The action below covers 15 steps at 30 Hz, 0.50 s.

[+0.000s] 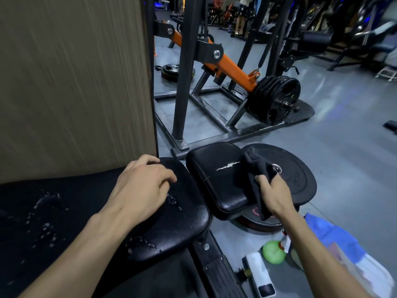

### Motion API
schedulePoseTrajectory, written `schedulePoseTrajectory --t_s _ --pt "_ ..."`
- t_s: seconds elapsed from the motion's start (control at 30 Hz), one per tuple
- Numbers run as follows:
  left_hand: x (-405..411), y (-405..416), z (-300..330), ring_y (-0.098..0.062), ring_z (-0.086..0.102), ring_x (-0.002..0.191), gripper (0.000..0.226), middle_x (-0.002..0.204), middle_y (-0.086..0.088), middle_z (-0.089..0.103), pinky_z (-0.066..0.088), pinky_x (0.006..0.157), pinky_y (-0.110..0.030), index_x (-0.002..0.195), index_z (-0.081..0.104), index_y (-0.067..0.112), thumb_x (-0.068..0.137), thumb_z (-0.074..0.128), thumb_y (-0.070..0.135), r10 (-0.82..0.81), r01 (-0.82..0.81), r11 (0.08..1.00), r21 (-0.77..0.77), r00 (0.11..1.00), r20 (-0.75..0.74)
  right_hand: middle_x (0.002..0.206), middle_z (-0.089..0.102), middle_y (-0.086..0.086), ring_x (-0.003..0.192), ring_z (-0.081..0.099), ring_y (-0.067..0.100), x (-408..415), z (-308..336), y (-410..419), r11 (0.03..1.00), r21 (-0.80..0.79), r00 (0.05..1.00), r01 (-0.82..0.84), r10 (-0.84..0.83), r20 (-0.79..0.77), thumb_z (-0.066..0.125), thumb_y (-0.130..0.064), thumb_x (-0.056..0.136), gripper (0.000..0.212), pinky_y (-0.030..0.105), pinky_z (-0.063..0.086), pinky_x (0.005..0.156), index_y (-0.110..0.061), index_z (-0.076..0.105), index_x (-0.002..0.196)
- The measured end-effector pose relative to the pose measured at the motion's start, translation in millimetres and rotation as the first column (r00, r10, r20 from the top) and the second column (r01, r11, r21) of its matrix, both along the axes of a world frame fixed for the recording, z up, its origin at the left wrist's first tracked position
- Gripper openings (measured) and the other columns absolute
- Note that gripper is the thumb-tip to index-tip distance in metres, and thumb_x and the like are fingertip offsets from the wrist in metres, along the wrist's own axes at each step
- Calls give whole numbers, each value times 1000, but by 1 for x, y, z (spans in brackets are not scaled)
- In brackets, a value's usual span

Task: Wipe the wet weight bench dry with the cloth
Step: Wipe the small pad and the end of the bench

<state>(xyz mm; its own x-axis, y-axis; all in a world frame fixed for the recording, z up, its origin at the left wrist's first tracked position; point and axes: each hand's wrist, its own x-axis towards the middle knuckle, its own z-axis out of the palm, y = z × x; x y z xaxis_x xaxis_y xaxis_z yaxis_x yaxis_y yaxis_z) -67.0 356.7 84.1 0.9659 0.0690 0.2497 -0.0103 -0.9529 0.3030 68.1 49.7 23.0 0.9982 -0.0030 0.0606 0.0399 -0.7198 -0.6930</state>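
The cloth (256, 181) is a dark, soft rag, bunched up in the right hand (274, 193), which closes around its middle so that one end sticks up and the other hangs down past the wrist. It looks light and limp, and I think it will fold easily under the palm; to wipe well it should probably be spread flat and pressed with the whole hand, not held as a bundle. At this moment it is over the right edge of the small seat pad (217, 179), which has a torn white split in its cover.

The weight bench (184, 222) is padded in black vinyl. Water drops lie on the near part of the long pad and along its rounded end. Such a surface seems smooth and slippery when wet, so the drops may only be pushed around if the cloth is not pressed. The left hand (141, 183) rests on the far end of this pad, fingers loosely curled and holding nothing; it covers part of the wet area and would have to be lifted to wipe there.

Just behind the seat pad, a black weight plate (300, 166) lies on another plate. On the floor beside the bench's right side are a green ball-like thing (272, 252), a white bottle (257, 274) and a blue-and-white plastic bag (343, 248). A wooden panel (75, 82) stands close along the left side. A machine with an orange arm (232, 69) is further back, well apart.
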Motion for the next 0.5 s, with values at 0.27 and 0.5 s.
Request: schedulePoseTrajectory --t_s 0.27,0.5 --pt "-19 1 6 -6 43 130 29 103 27 71 39 105 -32 107 74 39 92 56 22 -16 17 1000 -9 1000 9 166 21 -11 155 12 11 -71 -21 39 643 -523 635 -560 738 227 49 -43 73 86 41 3 126 -34 31 157" --pt "-62 23 16 -5 41 131 28 107 29 69 37 106 -31 108 73 40 94 56 21 39 -40 999 5 999 22 161 36 6 152 22 21 -20 -8 33 985 -150 976 -89 116 186 36 -49 81 78 40 4 127 -19 42 153"
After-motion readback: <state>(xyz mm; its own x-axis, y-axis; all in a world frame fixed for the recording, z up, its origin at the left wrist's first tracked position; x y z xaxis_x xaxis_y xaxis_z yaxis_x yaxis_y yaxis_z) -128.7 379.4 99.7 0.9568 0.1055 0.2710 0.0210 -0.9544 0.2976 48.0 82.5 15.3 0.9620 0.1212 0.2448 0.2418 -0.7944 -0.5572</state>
